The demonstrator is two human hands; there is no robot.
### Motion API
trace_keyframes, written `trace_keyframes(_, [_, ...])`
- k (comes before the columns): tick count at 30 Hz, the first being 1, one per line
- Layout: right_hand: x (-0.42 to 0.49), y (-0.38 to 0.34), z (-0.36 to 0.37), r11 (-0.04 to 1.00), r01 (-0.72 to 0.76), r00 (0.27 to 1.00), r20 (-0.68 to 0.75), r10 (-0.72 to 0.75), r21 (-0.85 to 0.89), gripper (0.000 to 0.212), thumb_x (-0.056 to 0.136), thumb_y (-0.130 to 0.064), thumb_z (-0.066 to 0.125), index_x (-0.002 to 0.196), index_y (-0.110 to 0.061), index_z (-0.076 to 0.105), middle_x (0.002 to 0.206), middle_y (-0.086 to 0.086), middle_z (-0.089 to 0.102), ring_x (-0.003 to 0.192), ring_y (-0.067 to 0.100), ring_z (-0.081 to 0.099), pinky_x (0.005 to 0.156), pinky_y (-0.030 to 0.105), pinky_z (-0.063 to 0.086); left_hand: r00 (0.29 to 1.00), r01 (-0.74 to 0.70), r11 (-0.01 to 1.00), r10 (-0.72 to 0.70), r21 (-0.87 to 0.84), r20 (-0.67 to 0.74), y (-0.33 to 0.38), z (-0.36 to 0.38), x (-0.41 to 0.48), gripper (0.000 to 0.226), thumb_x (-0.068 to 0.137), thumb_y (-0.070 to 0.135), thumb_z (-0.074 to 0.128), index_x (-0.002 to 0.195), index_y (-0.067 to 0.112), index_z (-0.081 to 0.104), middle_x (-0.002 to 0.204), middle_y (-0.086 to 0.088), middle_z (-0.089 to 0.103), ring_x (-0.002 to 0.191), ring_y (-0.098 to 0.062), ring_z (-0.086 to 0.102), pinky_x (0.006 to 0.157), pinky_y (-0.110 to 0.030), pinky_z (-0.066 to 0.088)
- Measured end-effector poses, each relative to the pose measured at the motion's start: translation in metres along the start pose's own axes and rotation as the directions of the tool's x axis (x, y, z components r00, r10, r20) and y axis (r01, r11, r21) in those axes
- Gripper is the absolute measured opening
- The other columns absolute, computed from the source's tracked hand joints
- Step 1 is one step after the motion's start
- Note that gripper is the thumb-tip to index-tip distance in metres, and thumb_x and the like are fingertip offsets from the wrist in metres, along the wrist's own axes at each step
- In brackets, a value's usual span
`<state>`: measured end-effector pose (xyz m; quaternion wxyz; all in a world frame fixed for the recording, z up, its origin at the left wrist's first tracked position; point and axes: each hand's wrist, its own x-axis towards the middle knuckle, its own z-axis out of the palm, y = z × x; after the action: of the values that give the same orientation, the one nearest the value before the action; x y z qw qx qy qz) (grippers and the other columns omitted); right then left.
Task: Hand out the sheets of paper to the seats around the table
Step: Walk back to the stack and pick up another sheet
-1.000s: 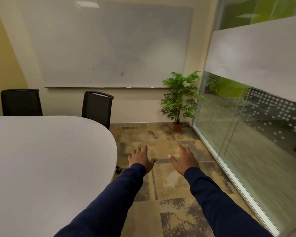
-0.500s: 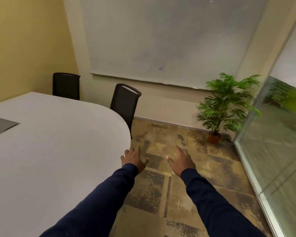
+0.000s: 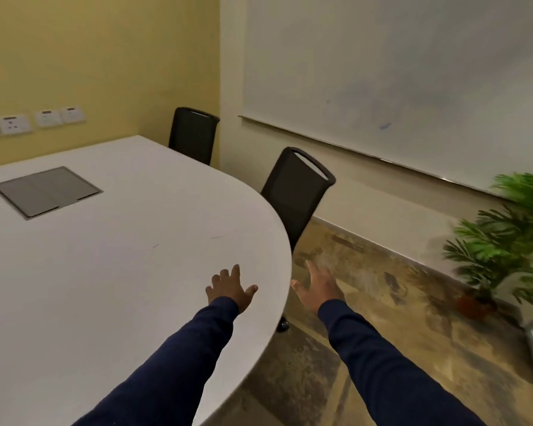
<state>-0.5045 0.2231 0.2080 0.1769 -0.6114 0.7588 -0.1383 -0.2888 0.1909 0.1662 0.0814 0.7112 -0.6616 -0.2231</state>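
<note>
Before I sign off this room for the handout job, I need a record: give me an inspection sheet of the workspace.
Surface: white table, bare; grey hatch set in it.
Job's things: no paper seen; two black chairs at the far edge.
Clutter: nothing seen.
Grippers: left hand open over the table; right hand open over the floor; both empty.
Cables: nothing seen; sockets on the yellow wall.
Surroundings: whiteboard, potted plant, patterned carpet.

White table, inset grey panel
</note>
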Motion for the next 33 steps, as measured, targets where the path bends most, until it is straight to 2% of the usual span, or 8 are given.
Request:
trace_keyframes(5, [0.082, -0.06, 0.033, 0.991, 0.131, 0.988, 0.088, -0.13, -0.008, 0.075, 0.096, -0.053, 0.053, 0.156, -0.021, 0.023, 0.154, 0.011, 0.034, 0.138, 0.029, 0.04, 0.107, 0.039, 0.04, 0.99, 0.137, 0.99, -0.138, -0.031, -0.026, -0.045, -0.022, 0.066, 0.077, 0.091, 0.063, 0.045, 0.153, 0.025, 0.02, 0.151, -0.005, 0.034, 0.135, -0.029, 0.033, 0.105, -0.044, 0.033])
trace_keyframes(8, [0.116, -0.094, 0.055, 0.974, 0.213, 0.968, 0.15, -0.2, -0.074, 0.075, 0.095, -0.057, 0.05, 0.156, -0.023, 0.022, 0.152, 0.007, 0.036, 0.134, 0.027, 0.043, 0.103, 0.04, 0.046, 0.974, 0.221, 0.975, -0.222, -0.033, -0.036, -0.072, -0.032, 0.088, 0.077, 0.091, 0.063, 0.044, 0.154, 0.025, 0.019, 0.151, -0.005, 0.034, 0.135, -0.029, 0.032, 0.105, -0.044, 0.033])
trace_keyframes(14, [0.175, -0.164, 0.104, 0.915, 0.393, 0.889, 0.293, -0.351, -0.094, 0.074, 0.096, -0.058, 0.047, 0.156, -0.025, 0.021, 0.152, 0.004, 0.035, 0.136, 0.025, 0.041, 0.101, 0.04, 0.044, 0.903, 0.422, 0.903, -0.427, -0.085, -0.05, -0.132, -0.043, 0.108, 0.078, 0.092, 0.063, 0.043, 0.154, 0.025, 0.017, 0.151, -0.005, 0.033, 0.134, -0.029, 0.033, 0.105, -0.043, 0.033])
trace_keyframes(18, [0.205, -0.202, 0.138, 0.864, 0.5, 0.808, 0.391, -0.44, -0.06, 0.074, 0.095, -0.059, 0.047, 0.156, -0.025, 0.021, 0.154, 0.004, 0.033, 0.138, 0.026, 0.039, 0.102, 0.041, 0.043, 0.814, 0.57, 0.814, -0.578, -0.114, -0.053, -0.166, -0.045, 0.115, 0.078, 0.092, 0.064, 0.042, 0.155, 0.025, 0.016, 0.153, -0.005, 0.032, 0.135, -0.029, 0.032, 0.105, -0.043, 0.033])
trace_keyframes(24, [0.253, -0.233, 0.182, 0.761, 0.649, 0.644, 0.537, -0.545, -0.008, 0.074, 0.095, -0.059, 0.047, 0.156, -0.025, 0.021, 0.153, 0.004, 0.033, 0.138, 0.025, 0.039, 0.104, 0.041, 0.043, 0.644, 0.745, 0.64, -0.764, -0.189, -0.046, -0.183, -0.04, 0.13, 0.079, 0.092, 0.065, 0.041, 0.156, 0.026, 0.015, 0.154, -0.003, 0.029, 0.136, -0.027, 0.032, 0.104, -0.042, 0.033])
trace_keyframes(29, [0.284, -0.247, 0.212, 0.675, 0.737, 0.502, 0.639, -0.583, 0.037, 0.074, 0.094, -0.058, 0.048, 0.155, -0.025, 0.022, 0.15, 0.003, 0.036, 0.135, 0.024, 0.04, 0.099, 0.04, 0.045, 0.527, 0.825, 0.522, -0.849, -0.214, -0.039, -0.177, -0.034, 0.142, 0.079, 0.092, 0.065, 0.041, 0.155, 0.025, 0.017, 0.155, -0.004, 0.029, 0.138, -0.027, 0.03, 0.107, -0.041, 0.033])
trace_keyframes(33, [0.295, -0.262, 0.233, 0.621, 0.78, 0.416, 0.68, -0.604, 0.074, 0.073, 0.094, -0.055, 0.05, 0.153, -0.025, 0.023, 0.152, 0.002, 0.033, 0.136, 0.024, 0.039, 0.099, 0.041, 0.046, 0.472, 0.858, 0.463, -0.882, -0.223, -0.017, -0.173, -0.029, 0.149, 0.081, 0.092, 0.066, 0.041, 0.156, 0.024, 0.015, 0.157, -0.006, 0.026, 0.142, -0.026, 0.026, 0.11, -0.04, 0.033])
